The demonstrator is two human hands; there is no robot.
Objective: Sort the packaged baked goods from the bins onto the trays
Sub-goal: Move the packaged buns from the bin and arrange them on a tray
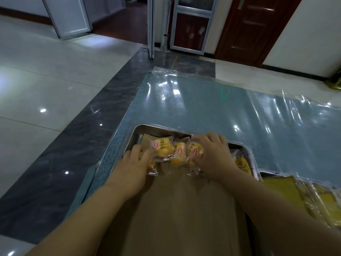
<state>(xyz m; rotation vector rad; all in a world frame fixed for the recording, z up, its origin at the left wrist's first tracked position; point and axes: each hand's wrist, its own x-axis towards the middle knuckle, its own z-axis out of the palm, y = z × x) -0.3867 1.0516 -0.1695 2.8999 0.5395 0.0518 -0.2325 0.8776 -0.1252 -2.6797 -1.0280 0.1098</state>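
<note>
Both hands work the far end of a paper-lined metal tray (137, 128): the left hand (133, 164) has its grip closed on a wrapped bun (152, 166), the right hand (212, 154) pinches another (195, 151). Only a short row of buns lies there; most of the tray's paper is bare, so sorting looks early. More packets (243, 164) wait just right on the surface (221, 108).

Packets (164, 147): clear wrap, yellow cakes, red-and-white oval logos. Tray (147, 127): silver, brown paper liner (184, 200). Desk (212, 108): pale blue-grey, glossy film.
</note>
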